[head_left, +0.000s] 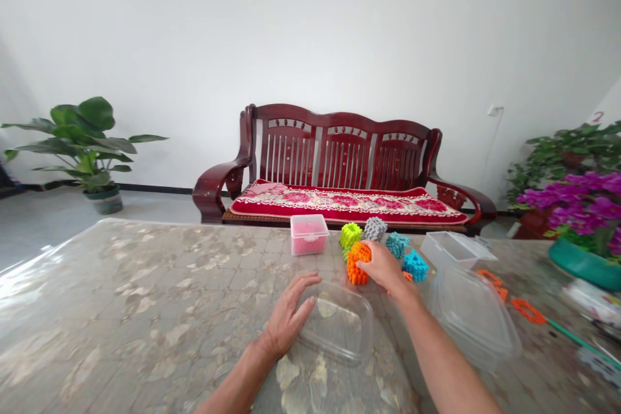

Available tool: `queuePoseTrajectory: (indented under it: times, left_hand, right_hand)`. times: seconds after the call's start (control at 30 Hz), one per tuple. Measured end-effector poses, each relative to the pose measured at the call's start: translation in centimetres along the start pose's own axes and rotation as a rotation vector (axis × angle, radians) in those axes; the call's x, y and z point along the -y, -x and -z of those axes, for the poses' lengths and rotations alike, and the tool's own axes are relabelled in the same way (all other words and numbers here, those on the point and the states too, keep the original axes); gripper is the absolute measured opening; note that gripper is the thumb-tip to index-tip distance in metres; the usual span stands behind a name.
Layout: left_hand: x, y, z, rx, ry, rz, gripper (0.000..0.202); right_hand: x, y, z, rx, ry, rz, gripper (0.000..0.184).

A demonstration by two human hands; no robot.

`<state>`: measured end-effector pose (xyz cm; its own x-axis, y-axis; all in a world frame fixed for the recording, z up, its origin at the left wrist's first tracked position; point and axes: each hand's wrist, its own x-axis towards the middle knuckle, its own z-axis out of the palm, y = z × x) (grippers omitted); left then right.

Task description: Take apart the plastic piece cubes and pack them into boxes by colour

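Note:
My right hand (385,268) has its fingers round an orange cluster of interlocking plastic pieces (358,264) on the table. Beside that cluster stand similar ones in yellow-green (350,235), grey (375,229), teal (398,244) and bright blue (415,265). Fingers stretched out, my left hand (291,314) is at the left edge of a clear plastic lid or shallow tray (342,330); whether it touches the plastic I cannot tell. A lidded clear box with pink contents (309,237) is beyond my left hand.
Right of my right forearm lie a clear plastic container (473,320), an open white box (449,249) and orange loops (528,312). A teal planter with purple flowers (582,265) stands at the table's right end. Past the table is a wooden bench (347,123).

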<state>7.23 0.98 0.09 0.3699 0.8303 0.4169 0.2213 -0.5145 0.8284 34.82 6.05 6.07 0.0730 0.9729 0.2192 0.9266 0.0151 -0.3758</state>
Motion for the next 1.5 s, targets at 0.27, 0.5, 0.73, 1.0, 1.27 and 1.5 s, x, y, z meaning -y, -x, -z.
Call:
queuePoseTrajectory:
  times: [0.27,0.5,0.73,1.0,1.27,1.5]
  left_hand:
    - [0.0,0.2,0.1,0.041,-0.020,-0.016,0.038]
    - [-0.2,0.4,0.1,0.111,-0.113,-0.049,0.040]
    - [-0.9,0.3,0.1,0.127,-0.186,-0.070,0.040]
    - [-0.9,0.5,0.0,0.070,-0.188,-0.032,0.045]
    - [-1.0,0.5,-0.2,0.038,-0.151,-0.047,0.047]
    - [-1.2,0.7,-0.2,0.076,-0.136,-0.071,0.046]
  right_hand:
    - [-0.6,-0.1,-0.1,0.065,0.019,0.070,0.070]
    - [0.1,0.8,0.7,0.003,0.082,0.132,0.056]
    - [0.6,1.6,1.0,-0.118,-0.164,0.104,0.057]
    - [4.6,8.1,1.7,0.205,-0.416,0.278,0.062]
    - [6.7,9.7,-1.3,0.055,-0.449,0.290,0.051]
    - [2.6,10.3,-4.1,-0.173,-0.623,-0.028,0.046]
